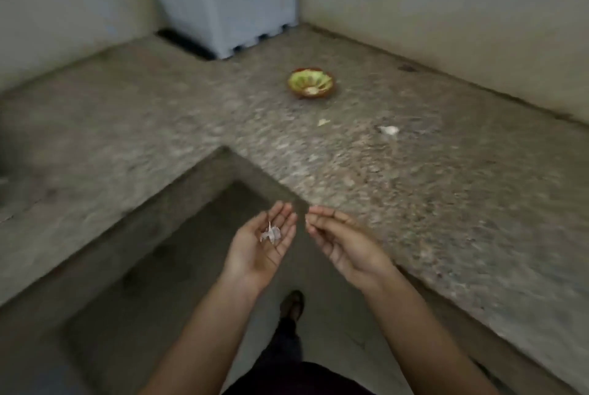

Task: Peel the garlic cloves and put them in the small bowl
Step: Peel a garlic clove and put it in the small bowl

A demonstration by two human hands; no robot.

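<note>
My left hand (259, 248) lies palm up over the gap in front of the counter, with thin white garlic skins (270, 233) resting on its straight fingers. Just to its right, my right hand (339, 240) has thumb and fingers curled together at the tips, pinching what looks like a small pale garlic clove (307, 220); it is blurred. The small bowl (328, 79), green inside and brown outside, stands farther back on the counter with pale peeled cloves (310, 90) in it. One white unpeeled clove (389, 130) lies on the counter to the right of the bowl.
The speckled stone counter (414, 187) is L-shaped and wraps round me, with walls behind it. A white ribbed appliance (223, 2) stands in the far corner. A small pale scrap (322, 122) lies in front of the bowl. My foot (291, 303) is on the floor below.
</note>
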